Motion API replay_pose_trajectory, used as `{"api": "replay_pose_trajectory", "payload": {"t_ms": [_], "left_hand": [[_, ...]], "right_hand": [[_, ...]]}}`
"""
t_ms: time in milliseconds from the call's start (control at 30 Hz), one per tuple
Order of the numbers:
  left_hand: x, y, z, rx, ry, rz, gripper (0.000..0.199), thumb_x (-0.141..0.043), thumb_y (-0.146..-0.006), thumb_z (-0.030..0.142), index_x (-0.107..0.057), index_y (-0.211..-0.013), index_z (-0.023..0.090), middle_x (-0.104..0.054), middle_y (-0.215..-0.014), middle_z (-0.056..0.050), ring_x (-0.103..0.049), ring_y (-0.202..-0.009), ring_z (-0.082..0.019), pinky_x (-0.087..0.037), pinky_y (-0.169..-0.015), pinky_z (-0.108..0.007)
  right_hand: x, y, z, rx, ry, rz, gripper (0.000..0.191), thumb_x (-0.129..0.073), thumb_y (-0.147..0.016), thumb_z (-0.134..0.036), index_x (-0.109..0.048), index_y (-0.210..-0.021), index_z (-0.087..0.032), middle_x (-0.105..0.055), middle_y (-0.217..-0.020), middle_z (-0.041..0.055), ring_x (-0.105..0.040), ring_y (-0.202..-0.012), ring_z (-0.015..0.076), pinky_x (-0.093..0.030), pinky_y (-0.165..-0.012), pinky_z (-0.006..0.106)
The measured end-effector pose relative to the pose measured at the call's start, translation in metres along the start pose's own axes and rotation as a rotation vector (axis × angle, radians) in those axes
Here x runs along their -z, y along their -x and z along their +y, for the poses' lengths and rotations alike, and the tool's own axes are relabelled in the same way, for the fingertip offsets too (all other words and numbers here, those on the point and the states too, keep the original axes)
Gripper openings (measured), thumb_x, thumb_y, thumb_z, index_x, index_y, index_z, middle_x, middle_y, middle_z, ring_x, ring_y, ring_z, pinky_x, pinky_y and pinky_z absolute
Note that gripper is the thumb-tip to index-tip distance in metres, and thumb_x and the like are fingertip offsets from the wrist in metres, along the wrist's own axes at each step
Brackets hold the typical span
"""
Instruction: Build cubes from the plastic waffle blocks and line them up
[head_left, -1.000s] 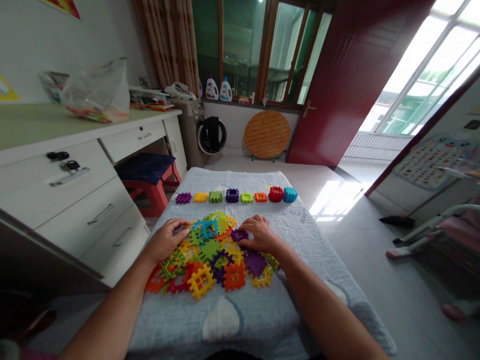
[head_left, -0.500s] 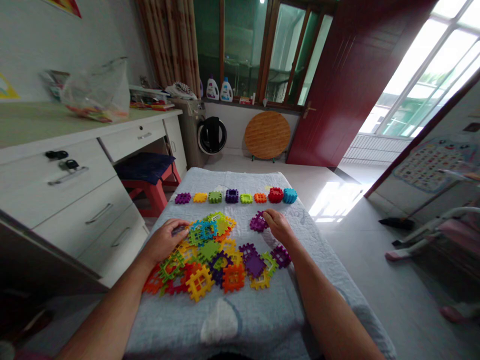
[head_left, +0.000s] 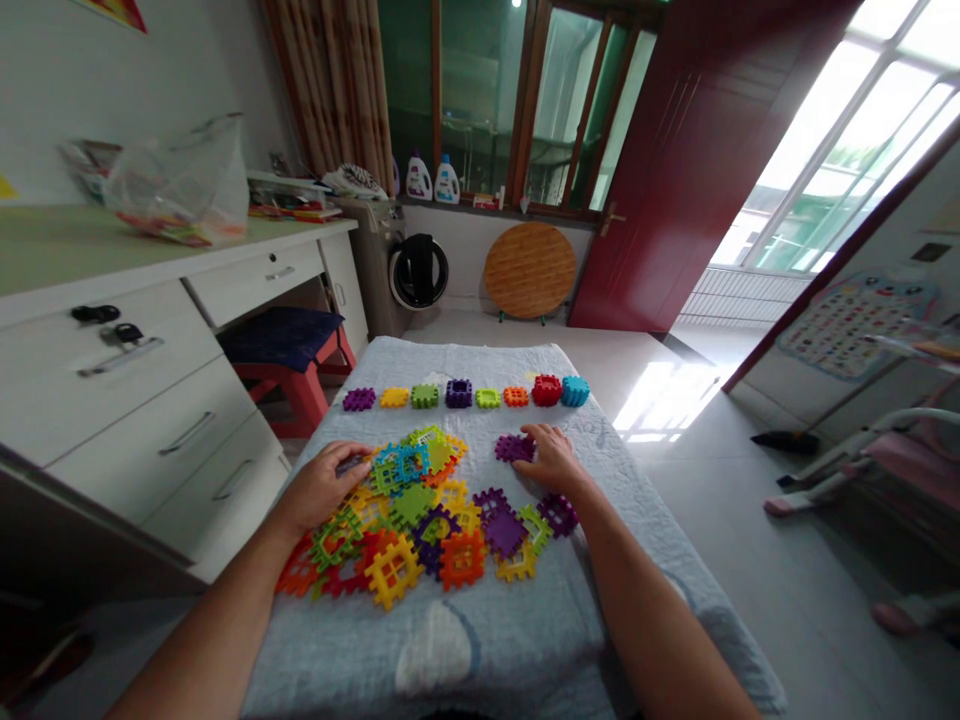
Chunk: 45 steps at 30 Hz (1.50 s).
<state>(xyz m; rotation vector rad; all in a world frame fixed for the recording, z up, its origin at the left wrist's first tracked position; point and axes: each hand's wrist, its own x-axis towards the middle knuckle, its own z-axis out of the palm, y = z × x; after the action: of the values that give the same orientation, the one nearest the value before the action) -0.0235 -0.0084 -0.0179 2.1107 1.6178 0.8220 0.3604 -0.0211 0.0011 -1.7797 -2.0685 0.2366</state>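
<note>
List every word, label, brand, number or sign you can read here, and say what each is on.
Nothing reads with certainty.
Tablecloth: letters near its far right corner, too faint and blurred.
Purple-capped bottle and blue-capped bottle: labels too small.
Wall chart: too blurred to tell any writing.

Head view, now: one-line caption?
Right hand at a purple piece, left hand beside the mixed pile, eight-item row beyond.

Blue cloth under colorful plastic pieces
</note>
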Motion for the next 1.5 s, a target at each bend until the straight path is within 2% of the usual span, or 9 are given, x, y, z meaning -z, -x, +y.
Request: {"api": "replay_pose_trajectory", "payload": {"t_ms": [133, 300, 500, 633, 900, 1033, 1200, 1367, 1500], "left_hand": [[0.000, 0.000, 0.002, 0.000, 0.000, 0.015, 0.042, -0.052, -0.076, 0.054, -0.065, -0.097, 0.020, -0.065, -0.105, -0.005, -0.060, -0.100, -0.022, -0.046, -0.093, -0.034], [0.001, 0.000, 0.003, -0.005, 0.001, 0.021, 0.042, -0.051, -0.076, 0.054, -0.066, -0.096, 0.020, -0.065, -0.104, -0.005, -0.060, -0.099, -0.022, -0.046, -0.093, -0.033], [0.000, -0.001, 0.002, 0.021, 0.012, 0.007, 0.046, -0.051, -0.076, 0.058, -0.066, -0.097, 0.020, -0.065, -0.105, -0.006, -0.060, -0.099, -0.023, -0.046, -0.093, -0.035], [0.003, -0.003, 0.005, 0.005, 0.008, 0.025, 0.047, -0.052, -0.076, 0.058, -0.064, -0.101, 0.019, -0.064, -0.109, -0.007, -0.059, -0.103, -0.024, -0.045, -0.096, -0.037], [0.016, -0.004, 0.051, -0.127, -0.057, 0.072, 0.040, -0.053, -0.079, 0.052, -0.063, -0.102, 0.021, -0.059, -0.116, -0.007, -0.055, -0.110, -0.023, -0.040, -0.102, -0.038], [-0.001, -0.012, 0.098, -0.250, -0.086, -0.051, 0.036, -0.057, -0.078, 0.045, -0.062, -0.105, 0.021, -0.059, -0.118, -0.007, -0.053, -0.112, -0.025, -0.039, -0.101, -0.039], [-0.045, -0.049, 0.149, -0.430, -0.161, -0.250, 0.043, -0.068, -0.071, 0.036, -0.061, -0.111, 0.019, -0.059, -0.120, -0.009, -0.050, -0.115, -0.025, -0.037, -0.102, -0.037], [-0.078, -0.087, 0.173, -0.434, -0.360, -0.451, 0.058, -0.074, -0.061, 0.037, -0.059, -0.114, 0.017, -0.056, -0.126, -0.012, -0.048, -0.118, -0.029, -0.037, -0.100, -0.037], [-0.086, -0.096, 0.178, -0.427, -0.435, -0.558, 0.042, -0.070, -0.059, 0.035, -0.067, -0.098, 0.018, -0.066, -0.104, -0.008, -0.060, -0.096, -0.025, -0.046, -0.081, -0.029]], "right_hand": [[0.000, -0.004, -0.002, 0.042, -0.062, 0.064, 0.051, -0.071, -0.068, -0.036, -0.058, -0.114, -0.020, -0.058, -0.106, 0.0070, -0.048, -0.098, 0.0238, -0.034, -0.085, 0.036], [-0.007, -0.006, -0.007, 0.076, -0.008, 0.015, 0.048, -0.071, -0.068, -0.039, -0.060, -0.111, -0.022, -0.056, -0.105, 0.0058, -0.046, -0.099, 0.0231, -0.032, -0.085, 0.035], [-0.012, -0.006, -0.004, 0.063, -0.016, 0.004, 0.062, -0.070, -0.066, -0.039, -0.053, -0.123, -0.019, -0.056, -0.110, 0.0085, -0.046, -0.103, 0.0247, -0.034, -0.089, 0.037], [-0.012, -0.008, -0.003, 0.075, -0.072, 0.012, 0.057, -0.068, -0.066, -0.030, -0.053, -0.120, -0.018, -0.059, -0.109, 0.0087, -0.050, -0.102, 0.0242, -0.035, -0.090, 0.037], [-0.021, -0.017, -0.014, 0.187, -0.174, 0.036, 0.062, -0.070, -0.065, -0.028, -0.050, -0.122, -0.017, -0.062, -0.109, 0.0088, -0.051, -0.101, 0.0244, -0.038, -0.091, 0.039], [-0.016, -0.014, -0.008, 0.205, -0.165, 0.022, 0.064, -0.073, -0.065, -0.034, -0.050, -0.122, -0.018, -0.060, -0.116, 0.0096, -0.049, -0.108, 0.0262, -0.037, -0.094, 0.042], [-0.002, -0.013, 0.014, 0.108, -0.299, 0.250, 0.043, -0.063, -0.074, -0.033, -0.055, -0.113, -0.018, -0.061, -0.108, 0.0085, -0.056, -0.094, 0.0207, -0.042, -0.088, 0.038], [-0.003, -0.016, 0.034, -0.081, -0.391, 0.344, 0.032, -0.056, -0.073, -0.029, -0.058, -0.103, -0.018, -0.063, -0.097, 0.0061, -0.057, -0.079, 0.0173, -0.047, -0.074, 0.033], [-0.007, -0.019, 0.040, -0.140, -0.417, 0.363, 0.030, -0.053, -0.072, -0.027, -0.060, -0.099, -0.017, -0.063, -0.093, 0.0055, -0.058, -0.074, 0.0158, -0.047, -0.071, 0.031]]}}
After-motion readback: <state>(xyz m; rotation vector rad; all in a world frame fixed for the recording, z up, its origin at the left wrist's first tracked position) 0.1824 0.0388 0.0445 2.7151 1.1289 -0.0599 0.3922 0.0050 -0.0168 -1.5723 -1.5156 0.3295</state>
